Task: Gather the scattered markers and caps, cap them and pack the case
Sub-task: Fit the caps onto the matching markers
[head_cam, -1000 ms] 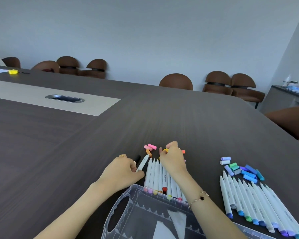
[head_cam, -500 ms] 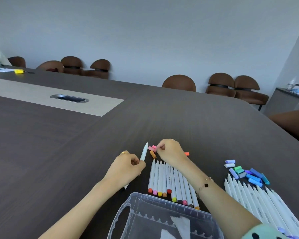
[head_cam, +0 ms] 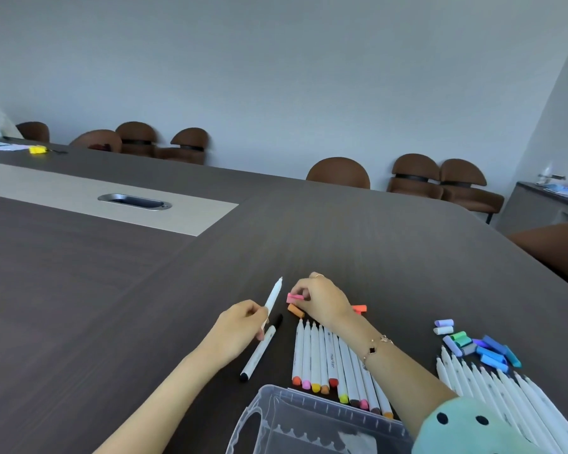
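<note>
A person's left hand grips an uncapped white marker, right hand pinching a pink cap at three o'clock — misaligned, the cap could slip onto the bench.

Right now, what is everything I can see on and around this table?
marker: one, white, uncapped, held raised
black marker: one, on table
warm row: about ten white markers by case
cool row: many white markers, right
pink cap: one, pinched
orange caps: two, near right hand
blue-green caps: heap, right
case: clear, near edge
table: dark
chairs: brown, along wall
left hand: holds marker
right hand: pinches cap
</note>
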A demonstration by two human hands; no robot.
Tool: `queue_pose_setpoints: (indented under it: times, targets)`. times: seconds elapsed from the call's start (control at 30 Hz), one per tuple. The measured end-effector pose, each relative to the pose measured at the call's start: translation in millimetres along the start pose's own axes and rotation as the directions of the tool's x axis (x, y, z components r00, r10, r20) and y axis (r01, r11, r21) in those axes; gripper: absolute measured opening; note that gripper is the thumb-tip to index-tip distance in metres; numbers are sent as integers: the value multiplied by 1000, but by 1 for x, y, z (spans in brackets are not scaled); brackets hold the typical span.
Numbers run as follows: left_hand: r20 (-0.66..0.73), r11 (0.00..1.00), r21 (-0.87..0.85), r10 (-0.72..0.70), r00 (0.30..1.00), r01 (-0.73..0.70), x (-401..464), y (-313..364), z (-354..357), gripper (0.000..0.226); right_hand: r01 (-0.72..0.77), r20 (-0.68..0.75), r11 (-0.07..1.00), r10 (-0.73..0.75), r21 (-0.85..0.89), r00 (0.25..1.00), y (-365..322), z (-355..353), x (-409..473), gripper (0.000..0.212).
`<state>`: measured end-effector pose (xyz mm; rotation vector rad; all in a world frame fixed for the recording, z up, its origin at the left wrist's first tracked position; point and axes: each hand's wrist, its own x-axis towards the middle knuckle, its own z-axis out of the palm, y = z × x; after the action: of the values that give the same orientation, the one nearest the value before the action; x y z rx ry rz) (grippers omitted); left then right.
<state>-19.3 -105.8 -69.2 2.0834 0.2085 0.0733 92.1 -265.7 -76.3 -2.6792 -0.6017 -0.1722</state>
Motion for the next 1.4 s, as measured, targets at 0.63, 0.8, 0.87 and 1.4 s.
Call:
queue_pose_setpoints:
  times: [0.63,0.8,0.87,1.4]
  targets:
    - [40,992,36,121,992,-122,-10,6,-4,28,-192,73,819,182,541,981,7,-37,-36,13]
    - [75,977,48,202,976,-206,-13,6,1,34,-385,230,580,324,718,918,5,-44,-47,17]
    - [87,971,60,226,970,-232,-14,5,3,34,-400,247,573,329,716,912,4,-41,-51,14]
    - [106,934,214,268,958,-285,-14,4,3,29,-396,151,578,426,713,892,10,-33,-54,17]
